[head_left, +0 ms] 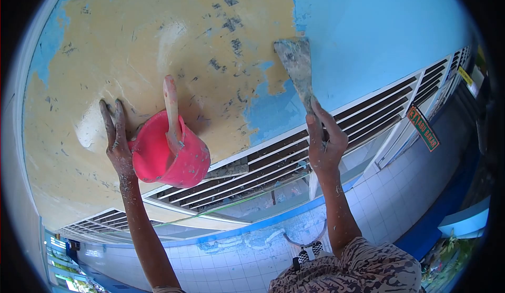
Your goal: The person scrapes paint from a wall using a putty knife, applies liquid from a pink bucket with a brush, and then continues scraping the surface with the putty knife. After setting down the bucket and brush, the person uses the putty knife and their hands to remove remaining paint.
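Note:
My left hand [119, 148] is closed at the side of a pink plastic pot [181, 166], two fingers stretched along the painted surface; the exact grip behind the rim is hidden. A brush [171, 101] with a pale, stained handle stands in the pot, its lower end inside. My right hand [327, 140] grips a scraper [297, 64] by its handle. The scraper's wide, grey-smeared blade points up against the surface [347, 35], near where blue paint meets a bare tan patch [137, 30]. Grey residue coats the fingers of both hands.
White louvred vents [347, 119] run below the painted surface, with windows under them. A green sign [423, 128] hangs at the right. White tiled floor [231, 266] lies far below, and a thin green line [210, 211] crosses the vents.

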`<move>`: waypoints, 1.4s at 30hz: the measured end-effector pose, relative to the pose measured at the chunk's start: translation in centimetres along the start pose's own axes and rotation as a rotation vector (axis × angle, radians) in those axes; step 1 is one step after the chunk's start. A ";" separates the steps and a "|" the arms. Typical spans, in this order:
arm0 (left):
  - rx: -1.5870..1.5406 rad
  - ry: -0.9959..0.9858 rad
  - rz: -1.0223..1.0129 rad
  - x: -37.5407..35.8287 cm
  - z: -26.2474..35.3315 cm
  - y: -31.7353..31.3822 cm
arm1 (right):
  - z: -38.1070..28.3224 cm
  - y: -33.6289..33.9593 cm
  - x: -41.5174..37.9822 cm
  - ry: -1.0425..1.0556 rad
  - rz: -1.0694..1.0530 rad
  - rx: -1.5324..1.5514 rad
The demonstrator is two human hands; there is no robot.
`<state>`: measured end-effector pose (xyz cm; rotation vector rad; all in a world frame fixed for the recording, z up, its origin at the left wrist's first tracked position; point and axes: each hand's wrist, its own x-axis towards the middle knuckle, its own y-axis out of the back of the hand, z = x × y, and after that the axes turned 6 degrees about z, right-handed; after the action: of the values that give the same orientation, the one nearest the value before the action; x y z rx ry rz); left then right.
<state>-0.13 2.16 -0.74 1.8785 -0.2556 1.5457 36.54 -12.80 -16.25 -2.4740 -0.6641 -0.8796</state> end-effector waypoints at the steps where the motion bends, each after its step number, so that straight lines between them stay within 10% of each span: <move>1: -0.083 0.096 -0.041 -0.3 -0.2 0.1 | 0.9 0.1 -1.5 0.039 0.014 0.001; 37: 0.055 0.012 -0.020 -0.1 0.8 0.2 | -3.1 0.8 6.3 -0.046 0.035 -0.016; 42: 0.110 -0.112 0.048 0.0 0.3 -0.1 | 0.2 0.7 4.3 0.247 0.075 -0.088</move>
<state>0.15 2.10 -0.84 2.0623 -0.2721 1.5148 39.95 -11.99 -13.72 -2.3931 -0.4533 -1.1833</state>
